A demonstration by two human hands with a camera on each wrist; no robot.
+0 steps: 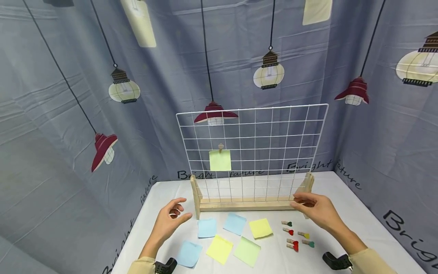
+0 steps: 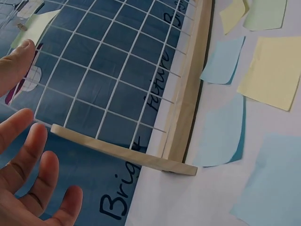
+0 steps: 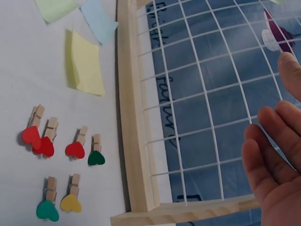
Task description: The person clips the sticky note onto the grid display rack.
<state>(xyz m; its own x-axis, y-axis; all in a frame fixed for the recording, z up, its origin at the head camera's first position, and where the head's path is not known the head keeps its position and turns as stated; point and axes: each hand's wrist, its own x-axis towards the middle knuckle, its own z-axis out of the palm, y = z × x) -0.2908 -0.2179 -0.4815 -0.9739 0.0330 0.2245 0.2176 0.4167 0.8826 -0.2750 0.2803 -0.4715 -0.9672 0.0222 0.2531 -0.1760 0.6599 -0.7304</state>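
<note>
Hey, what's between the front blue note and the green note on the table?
In the head view, a yellow note lies between the front blue note and the green note.

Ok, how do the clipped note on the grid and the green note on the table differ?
The clipped note hangs upright on the grid; the green note lies on the table. A clip holds the clipped note; no clip holds the green note. Both look squarish and greenish.

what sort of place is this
Probably a small screened-off tabletop workspace: lamp-print cloth hangs behind and on both sides of a white table, where a wire rack stands near loose sticky notes.
</note>
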